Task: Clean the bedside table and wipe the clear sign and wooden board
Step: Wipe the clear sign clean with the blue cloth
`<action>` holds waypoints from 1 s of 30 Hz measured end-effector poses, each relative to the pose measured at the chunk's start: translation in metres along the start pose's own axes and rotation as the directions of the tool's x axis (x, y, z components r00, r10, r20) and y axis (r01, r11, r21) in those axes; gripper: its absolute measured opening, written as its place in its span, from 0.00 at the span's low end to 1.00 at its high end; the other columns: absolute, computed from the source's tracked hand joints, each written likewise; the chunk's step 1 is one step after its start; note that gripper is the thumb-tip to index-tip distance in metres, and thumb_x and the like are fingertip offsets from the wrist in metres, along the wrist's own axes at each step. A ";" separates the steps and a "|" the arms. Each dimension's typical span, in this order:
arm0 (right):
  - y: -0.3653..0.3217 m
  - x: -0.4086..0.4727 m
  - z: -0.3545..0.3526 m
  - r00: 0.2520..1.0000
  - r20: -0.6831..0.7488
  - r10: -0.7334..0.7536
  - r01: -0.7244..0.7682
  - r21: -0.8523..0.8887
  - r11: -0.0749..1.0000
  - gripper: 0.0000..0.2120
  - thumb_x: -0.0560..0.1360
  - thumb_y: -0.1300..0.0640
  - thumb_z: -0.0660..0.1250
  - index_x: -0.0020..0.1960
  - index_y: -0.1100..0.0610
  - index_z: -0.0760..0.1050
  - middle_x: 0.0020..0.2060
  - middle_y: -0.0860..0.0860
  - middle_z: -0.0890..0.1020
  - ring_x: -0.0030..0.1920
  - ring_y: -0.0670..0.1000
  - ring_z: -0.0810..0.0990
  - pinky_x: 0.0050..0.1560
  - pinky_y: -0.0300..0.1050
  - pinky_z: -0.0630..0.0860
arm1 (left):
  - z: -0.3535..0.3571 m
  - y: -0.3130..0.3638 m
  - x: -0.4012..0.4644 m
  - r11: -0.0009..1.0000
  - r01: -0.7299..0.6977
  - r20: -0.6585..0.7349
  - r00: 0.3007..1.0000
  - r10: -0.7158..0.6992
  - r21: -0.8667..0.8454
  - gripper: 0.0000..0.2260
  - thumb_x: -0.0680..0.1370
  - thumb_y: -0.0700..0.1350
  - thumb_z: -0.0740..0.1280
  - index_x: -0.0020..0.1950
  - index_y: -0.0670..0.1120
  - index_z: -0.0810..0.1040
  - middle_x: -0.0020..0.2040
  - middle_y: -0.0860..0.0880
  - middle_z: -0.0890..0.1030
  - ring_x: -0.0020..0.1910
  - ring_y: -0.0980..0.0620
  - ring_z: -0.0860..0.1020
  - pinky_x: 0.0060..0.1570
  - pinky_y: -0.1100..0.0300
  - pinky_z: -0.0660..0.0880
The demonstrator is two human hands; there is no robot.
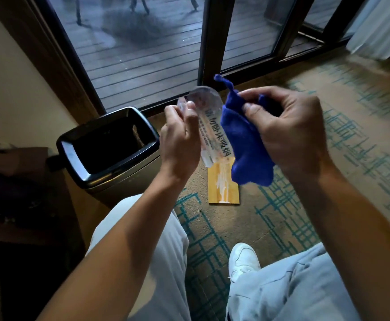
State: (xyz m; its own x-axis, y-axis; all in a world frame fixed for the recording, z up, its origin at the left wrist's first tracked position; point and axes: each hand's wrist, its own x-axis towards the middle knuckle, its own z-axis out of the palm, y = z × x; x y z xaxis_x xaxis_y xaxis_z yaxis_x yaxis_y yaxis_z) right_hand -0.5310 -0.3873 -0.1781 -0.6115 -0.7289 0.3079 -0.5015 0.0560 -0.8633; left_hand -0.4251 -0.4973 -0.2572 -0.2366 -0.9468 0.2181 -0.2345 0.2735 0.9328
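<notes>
My left hand (181, 140) grips the clear sign (209, 121) by its left edge, holding it in the air over the carpet; dark printed characters run along it. My right hand (288, 130) is closed on a bunched blue cloth (244, 147), which presses against the sign's right side and hangs below it. The wooden board (217, 188) lies flat on the carpet beneath the sign, with pale streaks down its middle; its upper part is hidden by the sign and cloth. The dark bedside table (15, 193) is at the left edge.
An open black and silver waste bin (110, 149) stands on the floor left of my hands. Glass sliding doors (143, 54) with dark frames face a wooden deck. My knees and a white shoe (242, 260) are below, on patterned carpet (328, 181).
</notes>
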 end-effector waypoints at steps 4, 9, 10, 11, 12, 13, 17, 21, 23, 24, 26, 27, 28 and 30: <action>0.006 -0.017 0.028 0.976 0.171 -0.133 0.178 -0.283 0.942 0.18 0.74 0.56 0.71 0.64 0.56 0.80 0.58 0.52 0.84 0.58 0.51 0.80 0.62 0.47 0.75 | 0.007 0.006 -0.005 0.999 0.049 -0.002 0.999 -0.049 -0.005 0.23 0.79 0.59 0.52 0.55 0.40 0.72 0.49 0.36 0.83 0.49 0.36 0.80 0.48 0.45 0.76; 0.019 -0.033 0.044 0.889 0.392 -0.236 0.430 -0.543 0.722 0.20 0.81 0.50 0.60 0.72 0.52 0.73 0.71 0.49 0.75 0.76 0.53 0.66 0.75 0.59 0.58 | -0.006 -0.004 0.015 0.912 0.252 0.077 0.968 -0.240 -0.324 0.22 0.76 0.55 0.55 0.52 0.36 0.73 0.40 0.41 0.75 0.41 0.44 0.74 0.45 0.49 0.69; 0.020 -0.033 0.046 0.883 0.412 -0.227 0.437 -0.541 0.718 0.21 0.82 0.49 0.58 0.74 0.52 0.71 0.73 0.50 0.73 0.77 0.52 0.63 0.77 0.59 0.56 | -0.008 -0.006 0.017 0.904 0.263 0.105 0.965 -0.242 -0.336 0.20 0.76 0.54 0.56 0.52 0.37 0.72 0.41 0.43 0.74 0.42 0.45 0.72 0.45 0.49 0.69; 0.022 -0.031 0.047 0.878 0.424 -0.221 0.441 -0.539 0.718 0.22 0.83 0.49 0.56 0.75 0.53 0.69 0.74 0.51 0.71 0.78 0.52 0.61 0.77 0.58 0.54 | -0.009 -0.006 0.016 0.914 0.263 0.140 0.963 -0.230 -0.309 0.20 0.76 0.54 0.55 0.53 0.38 0.72 0.43 0.43 0.75 0.43 0.45 0.73 0.46 0.49 0.70; 0.023 -0.028 0.047 0.877 0.430 -0.216 0.442 -0.541 0.715 0.23 0.83 0.49 0.54 0.76 0.55 0.68 0.75 0.53 0.69 0.79 0.52 0.60 0.78 0.57 0.54 | -0.010 -0.005 0.014 0.937 0.247 0.177 0.962 -0.207 -0.245 0.20 0.76 0.55 0.55 0.55 0.39 0.72 0.46 0.42 0.76 0.46 0.43 0.74 0.49 0.48 0.73; 0.025 -0.024 0.048 0.875 0.436 -0.209 0.443 -0.549 0.709 0.24 0.83 0.50 0.53 0.76 0.56 0.66 0.76 0.54 0.68 0.79 0.52 0.59 0.78 0.56 0.53 | -0.009 -0.006 0.010 0.962 0.219 0.204 0.962 -0.184 -0.162 0.22 0.76 0.56 0.54 0.58 0.40 0.73 0.50 0.42 0.77 0.50 0.41 0.76 0.53 0.48 0.75; 0.029 -0.003 0.044 0.885 0.439 -0.154 0.405 -0.564 0.720 0.23 0.84 0.52 0.53 0.78 0.57 0.62 0.78 0.54 0.63 0.80 0.51 0.55 0.79 0.53 0.49 | -0.006 -0.001 0.000 0.985 0.163 0.222 0.964 -0.147 -0.054 0.27 0.77 0.59 0.52 0.60 0.37 0.73 0.56 0.40 0.81 0.57 0.37 0.79 0.58 0.45 0.75; 0.034 0.017 0.039 0.919 0.387 -0.071 0.280 -0.516 0.809 0.23 0.84 0.54 0.55 0.78 0.58 0.62 0.77 0.56 0.64 0.79 0.53 0.58 0.78 0.49 0.55 | 0.000 0.000 -0.009 0.999 0.036 0.256 0.966 -0.043 0.034 0.20 0.84 0.56 0.55 0.56 0.39 0.72 0.50 0.39 0.83 0.50 0.39 0.81 0.51 0.45 0.76; 0.035 0.024 0.036 0.947 0.319 -0.028 0.179 -0.456 0.872 0.20 0.83 0.53 0.57 0.73 0.58 0.69 0.68 0.55 0.76 0.69 0.54 0.72 0.66 0.43 0.67 | 0.002 0.001 -0.016 0.999 0.007 0.260 0.965 -0.017 0.039 0.17 0.85 0.53 0.55 0.56 0.40 0.71 0.48 0.39 0.83 0.48 0.40 0.81 0.48 0.46 0.77; 0.035 0.026 0.035 0.962 0.272 -0.030 0.147 -0.422 0.895 0.16 0.83 0.53 0.58 0.67 0.57 0.74 0.59 0.53 0.81 0.60 0.53 0.78 0.56 0.41 0.70 | 0.002 0.002 -0.017 0.999 -0.001 0.249 0.968 -0.008 0.034 0.16 0.85 0.53 0.55 0.57 0.40 0.71 0.48 0.40 0.83 0.48 0.41 0.81 0.47 0.47 0.77; 0.035 0.029 0.033 0.980 0.201 0.001 0.072 -0.352 0.933 0.11 0.83 0.51 0.59 0.56 0.55 0.77 0.44 0.48 0.82 0.46 0.51 0.80 0.44 0.41 0.68 | 0.001 0.003 -0.017 1.000 0.000 0.230 0.973 -0.002 0.009 0.16 0.85 0.53 0.55 0.56 0.40 0.71 0.45 0.42 0.82 0.46 0.42 0.81 0.46 0.48 0.76; 0.035 0.030 0.032 0.979 0.190 0.069 -0.017 -0.261 0.965 0.12 0.83 0.50 0.60 0.53 0.56 0.78 0.42 0.49 0.83 0.44 0.51 0.81 0.44 0.43 0.71 | 0.000 0.003 -0.015 1.000 0.016 0.220 0.976 -0.012 -0.015 0.15 0.85 0.52 0.55 0.55 0.40 0.71 0.44 0.45 0.81 0.44 0.44 0.80 0.45 0.50 0.76; 0.034 0.030 0.032 0.963 0.212 0.168 -0.148 -0.110 0.983 0.13 0.83 0.50 0.60 0.51 0.58 0.79 0.42 0.53 0.85 0.42 0.53 0.83 0.45 0.46 0.76 | -0.001 0.003 -0.012 0.998 0.043 0.206 0.978 -0.033 -0.045 0.15 0.85 0.52 0.54 0.55 0.41 0.70 0.42 0.48 0.79 0.42 0.47 0.78 0.43 0.54 0.74; 0.030 0.026 0.030 0.888 0.308 0.340 -0.414 0.215 0.885 0.16 0.83 0.51 0.61 0.51 0.63 0.80 0.45 0.62 0.86 0.43 0.60 0.86 0.46 0.53 0.83 | -0.007 0.003 -0.006 0.990 0.087 0.160 0.985 -0.069 -0.111 0.15 0.84 0.54 0.53 0.53 0.42 0.70 0.41 0.52 0.76 0.38 0.57 0.76 0.37 0.64 0.71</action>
State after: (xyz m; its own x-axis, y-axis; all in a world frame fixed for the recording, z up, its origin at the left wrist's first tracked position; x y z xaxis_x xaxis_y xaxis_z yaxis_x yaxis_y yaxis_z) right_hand -0.5436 -0.4248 -0.2075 -0.5252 -0.8388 -0.1436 -0.0595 0.2045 -0.9771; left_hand -0.4180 -0.4923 -0.2542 -0.3676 -0.9241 0.1050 -0.1480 0.1696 0.9743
